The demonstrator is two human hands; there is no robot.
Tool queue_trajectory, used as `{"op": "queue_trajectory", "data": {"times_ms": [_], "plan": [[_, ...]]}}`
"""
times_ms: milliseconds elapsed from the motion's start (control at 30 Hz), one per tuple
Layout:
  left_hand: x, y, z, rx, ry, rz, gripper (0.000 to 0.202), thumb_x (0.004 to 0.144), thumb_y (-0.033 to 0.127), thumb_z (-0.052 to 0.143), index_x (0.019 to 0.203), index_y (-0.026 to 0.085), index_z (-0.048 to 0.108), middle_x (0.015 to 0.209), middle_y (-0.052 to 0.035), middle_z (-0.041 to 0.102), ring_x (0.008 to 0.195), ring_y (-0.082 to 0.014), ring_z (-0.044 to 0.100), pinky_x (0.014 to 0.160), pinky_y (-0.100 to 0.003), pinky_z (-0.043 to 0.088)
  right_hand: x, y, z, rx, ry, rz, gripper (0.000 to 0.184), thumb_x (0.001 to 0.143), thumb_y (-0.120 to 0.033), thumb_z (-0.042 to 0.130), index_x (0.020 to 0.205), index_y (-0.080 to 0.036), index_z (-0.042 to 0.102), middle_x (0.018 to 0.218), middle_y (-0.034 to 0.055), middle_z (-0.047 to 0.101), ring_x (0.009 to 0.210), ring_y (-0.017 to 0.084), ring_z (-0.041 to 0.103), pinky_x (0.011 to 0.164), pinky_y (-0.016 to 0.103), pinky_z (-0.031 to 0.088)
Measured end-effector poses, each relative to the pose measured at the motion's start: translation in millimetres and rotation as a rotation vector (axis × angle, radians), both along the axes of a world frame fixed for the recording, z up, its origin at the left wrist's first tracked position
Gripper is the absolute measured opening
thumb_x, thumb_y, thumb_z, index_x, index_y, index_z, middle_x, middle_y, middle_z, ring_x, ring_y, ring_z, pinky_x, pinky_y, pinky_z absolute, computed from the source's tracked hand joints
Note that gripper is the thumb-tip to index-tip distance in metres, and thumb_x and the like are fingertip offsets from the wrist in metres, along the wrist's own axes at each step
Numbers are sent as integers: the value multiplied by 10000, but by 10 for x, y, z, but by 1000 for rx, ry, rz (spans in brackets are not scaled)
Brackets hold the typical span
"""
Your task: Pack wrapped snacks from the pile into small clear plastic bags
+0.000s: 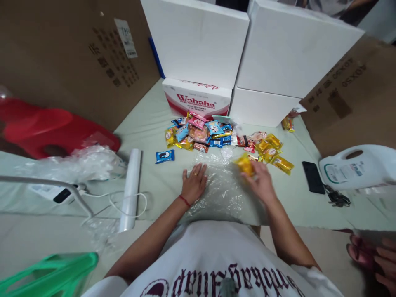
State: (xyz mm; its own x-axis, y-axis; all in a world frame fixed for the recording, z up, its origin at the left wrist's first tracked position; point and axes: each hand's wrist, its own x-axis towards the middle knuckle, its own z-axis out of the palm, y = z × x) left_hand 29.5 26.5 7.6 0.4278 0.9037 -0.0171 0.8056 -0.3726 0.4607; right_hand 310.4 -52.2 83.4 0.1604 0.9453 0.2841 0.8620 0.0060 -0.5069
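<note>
The left hand point(194, 181) lay flat and open on the clear plastic bag point(221, 187) on the counter point(154, 123). Beside it, the right hand point(261, 179) had its grip closed on a yellow snack pack point(245, 164), just over the bag's right edge.

From my remote station I count two hands, left point(194, 182) and right point(262, 180), at centre frame; three white boxes point(198, 37) stacked at the top; two cardboard cartons, upper left point(77, 53) and right point(355, 95); one blue snack packet point(165, 156) lying alone; one black phone point(313, 177); one roll of film point(131, 185); one white jug point(359, 167). The snack pile point(201, 134) is too jumbled to count.
</note>
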Motion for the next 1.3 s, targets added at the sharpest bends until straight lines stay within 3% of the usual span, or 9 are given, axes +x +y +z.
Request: {"op": "queue_trajectory", "data": {"times_ms": [167, 333, 500, 567, 733, 833, 1000, 1200, 1300], "plan": [[-199, 200, 6, -128, -176, 54, 574, 1069, 379, 154, 1584, 254, 377, 1620, -107, 433, 1514, -244, 389, 1219, -583, 263, -949, 301, -142, -289, -253, 411, 494, 912, -323, 695, 1394, -273, 596, 1210, 122, 650, 1124, 316, 504, 957, 454, 401], [-325, 159, -37, 67, 15, -26, 477, 1030, 398, 364, 1460, 313, 552, 1590, -87, 481, 1546, -342, 302, 1193, -740, 86, -790, 308, -398, -302, -150, 424, 570, 924, -439, 682, 1448, -259, 551, 1271, 117, 634, 1150, 302, 518, 969, 433, 420], [-333, 115, -8, 167, 7, 29, 466, 1037, 348, 338, 1430, 281, 579, 1603, -100, 463, 1531, -331, 333, 1198, -698, 157, -56, 299, -372, -20, -23, -279, 389, 1024, -376, 415, 1198, -141, 671, 1102, 142, 651, 1032, 270, 565, 947, 405, 456], [-355, 144, 53, 226, -3, 71, 444, 1021, 297, 360, 1373, 263, 627, 1592, -91, 483, 1551, -345, 282, 1200, -692, 160, 181, 394, -353, -80, -115, -364, 360, 981, -299, 444, 1212, -144, 673, 1134, 153, 646, 1067, 287, 552, 959, 419, 449], [-403, 124, 171, 249, 0, -278, 565, 920, 126, 455, 1423, 350, 581, 1552, -25, 539, 1562, -321, 264, 1225, -699, 59, 451, 653, -352, -466, -380, -86, 424, 824, -248, 669, 1246, -214, 688, 1304, 161, 642, 1178, 369, 514, 959, 495, 431], [-381, -5, 155, 198, -2, -403, 625, 901, 95, 470, 1456, 373, 542, 1518, -19, 576, 1544, -300, 312, 1232, -693, 43, 516, 639, -309, -425, -396, -83, 289, 880, -204, 580, 1121, -206, 739, 1145, 156, 719, 1137, 353, 569, 947, 500, 448], [-370, -182, 151, 201, -103, -240, 510, 931, 170, 482, 1414, 295, 586, 1492, -64, 594, 1492, -299, 388, 1230, -628, 183, 355, 384, -70, -5, -136, -90, 412, 989, -284, 440, 1289, -168, 696, 1262, 153, 712, 1179, 302, 633, 1038, 486, 477], [-600, -188, 236, 239, -357, 82, 353, 949, 225, 458, 1222, 239, 681, 1218, -90, 714, 1299, -270, 558, 1132, -535, 419, -424, 321, -192, -18, -33, 602, 382, 1019, -232, 454, 1283, -329, 711, 1395, 56, 665, 1419, 250, 492, 1220, 567, 286], [-828, -283, 271, 283, -407, 56, 344, 930, 217, 462, 1194, 232, 681, 1168, -105, 710, 1234, -271, 584, 1092, -529, 467, -535, 357, -332, -113, -86, 753, 468, 989, -158, 459, 1382, -334, 640, 1481, 59, 597, 1507, 264, 366, 1220, 640, 212]]}}
